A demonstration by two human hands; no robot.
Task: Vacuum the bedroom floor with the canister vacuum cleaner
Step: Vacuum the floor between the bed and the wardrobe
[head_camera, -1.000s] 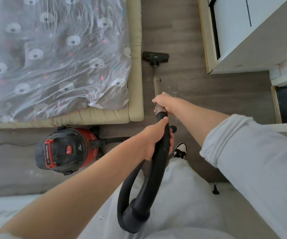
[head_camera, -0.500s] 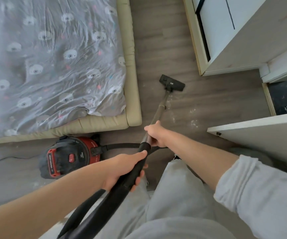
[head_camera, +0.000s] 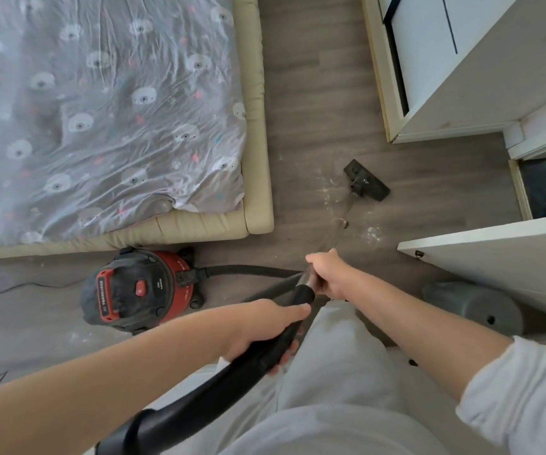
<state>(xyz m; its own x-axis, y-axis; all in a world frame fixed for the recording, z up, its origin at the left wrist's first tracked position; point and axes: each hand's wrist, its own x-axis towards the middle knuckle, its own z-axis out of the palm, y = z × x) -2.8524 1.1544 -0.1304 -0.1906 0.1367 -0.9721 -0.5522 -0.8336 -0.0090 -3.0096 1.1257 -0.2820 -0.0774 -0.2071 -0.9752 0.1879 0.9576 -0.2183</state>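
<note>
Grey wood floor [head_camera: 314, 110] carries white dust near the floor nozzle [head_camera: 367, 180]. Left hand [head_camera: 265, 330] grips the black hose handle [head_camera: 265, 349]; right hand [head_camera: 329, 274] grips the wand [head_camera: 334, 234]. Canister vacuum [head_camera: 140, 290] stands beside the bed [head_camera: 255, 126].

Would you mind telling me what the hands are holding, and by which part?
Left hand grips the black plastic hose handle; right hand grips the thin metal vacuum wand at its upper end.
</note>
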